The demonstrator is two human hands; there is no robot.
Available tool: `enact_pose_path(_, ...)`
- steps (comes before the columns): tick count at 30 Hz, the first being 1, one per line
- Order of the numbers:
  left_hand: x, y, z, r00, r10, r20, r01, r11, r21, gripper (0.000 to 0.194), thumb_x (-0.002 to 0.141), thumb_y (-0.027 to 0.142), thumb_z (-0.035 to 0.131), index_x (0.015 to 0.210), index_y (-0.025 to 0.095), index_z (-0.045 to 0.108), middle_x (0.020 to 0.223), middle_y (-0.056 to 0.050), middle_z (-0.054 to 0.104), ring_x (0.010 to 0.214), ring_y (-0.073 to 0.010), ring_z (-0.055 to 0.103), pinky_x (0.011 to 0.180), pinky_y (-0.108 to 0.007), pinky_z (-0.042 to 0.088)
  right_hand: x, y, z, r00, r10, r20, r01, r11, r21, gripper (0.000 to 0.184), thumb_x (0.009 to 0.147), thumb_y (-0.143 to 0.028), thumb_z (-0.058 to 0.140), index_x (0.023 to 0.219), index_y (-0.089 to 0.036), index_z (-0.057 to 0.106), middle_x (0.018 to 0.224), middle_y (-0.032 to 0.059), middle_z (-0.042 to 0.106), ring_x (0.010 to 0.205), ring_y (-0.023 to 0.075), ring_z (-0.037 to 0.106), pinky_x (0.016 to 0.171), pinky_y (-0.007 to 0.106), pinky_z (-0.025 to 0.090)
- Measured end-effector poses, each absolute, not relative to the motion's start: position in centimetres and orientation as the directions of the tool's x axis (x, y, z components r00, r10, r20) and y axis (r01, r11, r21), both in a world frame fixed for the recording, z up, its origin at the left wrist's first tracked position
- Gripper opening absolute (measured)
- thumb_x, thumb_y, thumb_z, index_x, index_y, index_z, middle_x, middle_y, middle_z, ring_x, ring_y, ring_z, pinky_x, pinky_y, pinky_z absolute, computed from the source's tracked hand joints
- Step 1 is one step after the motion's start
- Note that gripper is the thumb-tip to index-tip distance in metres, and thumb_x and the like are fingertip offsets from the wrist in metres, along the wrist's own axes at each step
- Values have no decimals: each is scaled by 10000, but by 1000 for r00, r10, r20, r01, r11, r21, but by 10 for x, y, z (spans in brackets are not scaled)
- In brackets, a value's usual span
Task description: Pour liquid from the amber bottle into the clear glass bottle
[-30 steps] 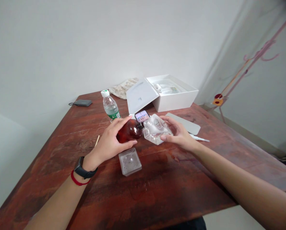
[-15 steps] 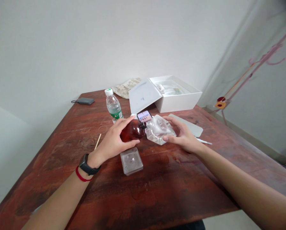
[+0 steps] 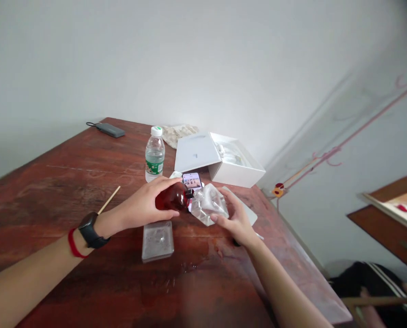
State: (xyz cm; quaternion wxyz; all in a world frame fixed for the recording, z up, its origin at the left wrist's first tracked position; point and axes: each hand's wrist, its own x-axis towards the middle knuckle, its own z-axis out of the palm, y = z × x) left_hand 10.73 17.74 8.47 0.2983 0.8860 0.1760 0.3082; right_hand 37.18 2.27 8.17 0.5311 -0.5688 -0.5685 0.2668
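Note:
My left hand [image 3: 142, 205] is shut around a dark amber glass bottle [image 3: 172, 198], which lies on its side with its black cap [image 3: 189, 193] pointing right. My right hand [image 3: 236, 219] grips a crumpled clear plastic pouch [image 3: 208, 205] from below and the right. The pouch sits against the bottle's cap, and the contact point is partly hidden. A smartphone [image 3: 192, 180] lies just behind the bottle. Just in front of my left hand stands a square clear dish [image 3: 157, 241].
A water bottle [image 3: 155, 155] and an open white box [image 3: 231, 164] with its lid [image 3: 196, 152] stand behind my hands. A wooden stick [image 3: 109, 199] lies left on the wooden table [image 3: 60, 193]. A grey power bank [image 3: 109, 130] sits at the far edge.
My head has turned, so the table and everything on it appear rotated and shifted. Both hands keep hold of the bottle and pouch, which stay close together.

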Motion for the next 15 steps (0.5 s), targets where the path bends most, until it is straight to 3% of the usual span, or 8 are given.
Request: enact_pose_path(15,114,173,76,713,482,509,-6,-722,692,775,757,276,964,1475,319,674,1368,-97,766,1237,-346,748,1120,-519,562,378,18,77,199,948,248,428,144,-892,669,817,-561,871,1383,-274,657,1384,113,745,1270,396,716,1126,555,580)
